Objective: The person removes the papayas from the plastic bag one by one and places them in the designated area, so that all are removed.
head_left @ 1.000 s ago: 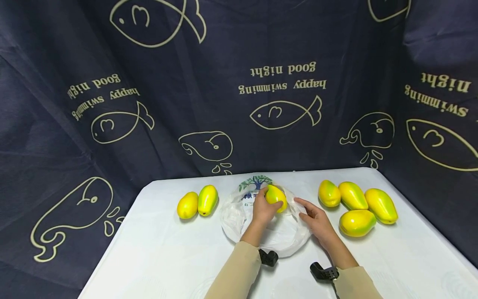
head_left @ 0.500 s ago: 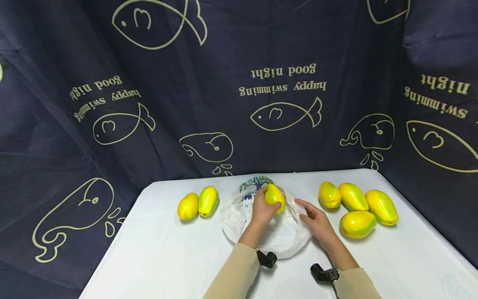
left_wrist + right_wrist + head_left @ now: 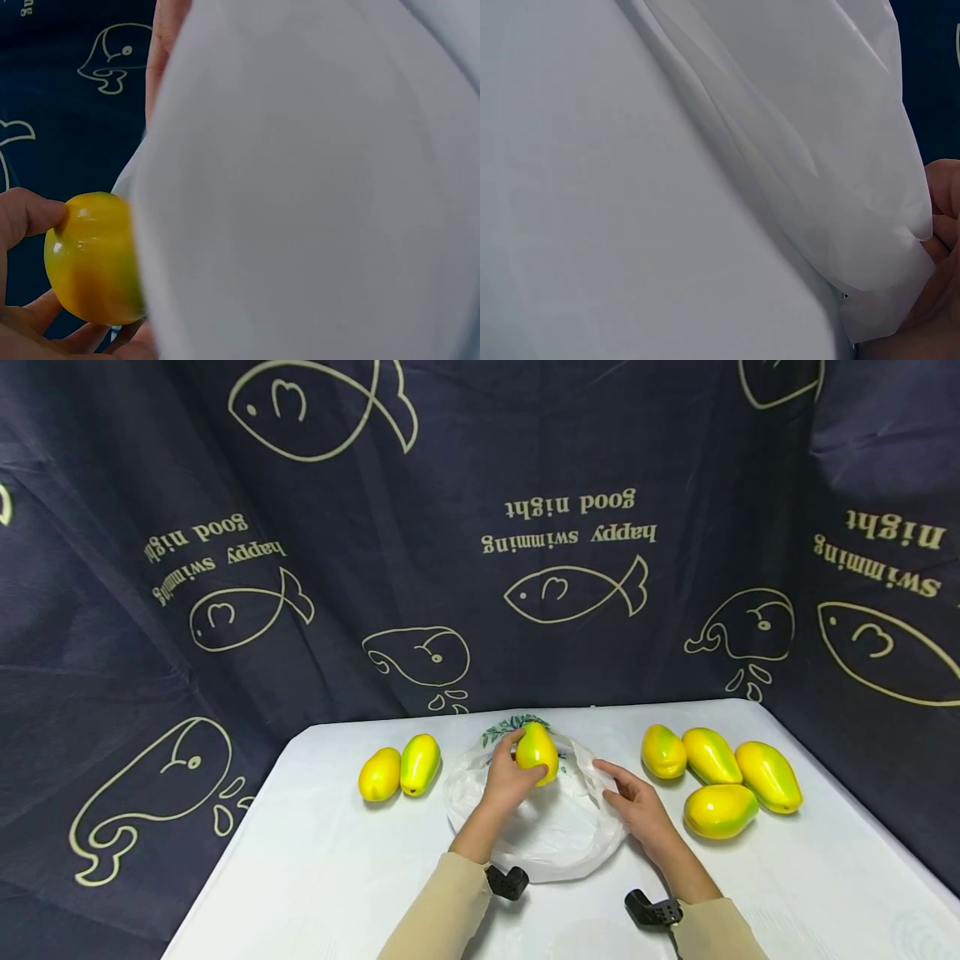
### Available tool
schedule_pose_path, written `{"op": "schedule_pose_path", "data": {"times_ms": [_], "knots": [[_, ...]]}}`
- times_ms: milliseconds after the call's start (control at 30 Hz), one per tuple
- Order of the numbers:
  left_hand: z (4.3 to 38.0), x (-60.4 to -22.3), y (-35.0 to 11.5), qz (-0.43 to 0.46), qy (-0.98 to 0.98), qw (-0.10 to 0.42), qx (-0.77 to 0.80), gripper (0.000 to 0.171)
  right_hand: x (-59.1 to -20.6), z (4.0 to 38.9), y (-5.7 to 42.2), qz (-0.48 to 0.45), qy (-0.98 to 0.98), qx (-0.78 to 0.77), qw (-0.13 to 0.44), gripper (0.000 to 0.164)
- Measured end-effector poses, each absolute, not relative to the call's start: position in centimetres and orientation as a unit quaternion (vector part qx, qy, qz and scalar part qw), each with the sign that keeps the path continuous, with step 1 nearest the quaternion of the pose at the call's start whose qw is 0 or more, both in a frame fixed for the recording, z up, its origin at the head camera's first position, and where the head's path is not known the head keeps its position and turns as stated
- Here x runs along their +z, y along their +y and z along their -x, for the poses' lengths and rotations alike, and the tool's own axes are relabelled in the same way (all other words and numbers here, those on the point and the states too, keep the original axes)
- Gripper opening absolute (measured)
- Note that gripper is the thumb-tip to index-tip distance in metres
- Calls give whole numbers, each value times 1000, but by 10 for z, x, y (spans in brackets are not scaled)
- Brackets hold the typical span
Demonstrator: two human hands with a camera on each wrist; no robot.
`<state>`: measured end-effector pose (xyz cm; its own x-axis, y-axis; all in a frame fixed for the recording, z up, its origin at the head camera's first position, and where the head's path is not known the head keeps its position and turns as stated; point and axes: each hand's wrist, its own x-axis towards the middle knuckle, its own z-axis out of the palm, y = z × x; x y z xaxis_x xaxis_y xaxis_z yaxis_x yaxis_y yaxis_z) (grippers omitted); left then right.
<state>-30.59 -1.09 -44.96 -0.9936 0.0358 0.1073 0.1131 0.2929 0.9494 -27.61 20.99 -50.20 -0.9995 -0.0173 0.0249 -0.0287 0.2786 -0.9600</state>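
My left hand (image 3: 507, 779) grips a glossy yellow-green papaya (image 3: 538, 755) over the mouth of a white plastic bag (image 3: 551, 839). Thumb and fingers sit on opposite sides of the papaya (image 3: 94, 259) in the left wrist view, where white plastic hides part of it. On the bag's right side, my right hand (image 3: 637, 802) pinches the rim. The right wrist view has its fingers (image 3: 943, 225) at the edge of the bag (image 3: 817, 142). A green leafy print shows on the bag's far side, partly behind the held papaya.
Two papayas (image 3: 420, 764) lie side by side left of the bag. Several more papayas (image 3: 720, 811) are grouped to the right, beyond my right hand. A dark curtain (image 3: 420, 552) with fish drawings hangs behind the white table (image 3: 315, 860).
My left hand has moved left with the papaya, from the bag's right part toward its middle. The right hand keeps its place at the rim.
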Motion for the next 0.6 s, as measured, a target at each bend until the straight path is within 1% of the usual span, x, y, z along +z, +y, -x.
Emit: {"op": "schedule_pose_path", "data": {"times_ms": [333, 600], "knots": [[292, -445, -43, 57, -764, 2, -643, 71, -504, 275, 215, -14, -797, 603, 8, 52], [280, -442, -75, 32, -772, 16, -635, 69, -506, 277, 209, -12, -795, 607, 8, 51]]}}
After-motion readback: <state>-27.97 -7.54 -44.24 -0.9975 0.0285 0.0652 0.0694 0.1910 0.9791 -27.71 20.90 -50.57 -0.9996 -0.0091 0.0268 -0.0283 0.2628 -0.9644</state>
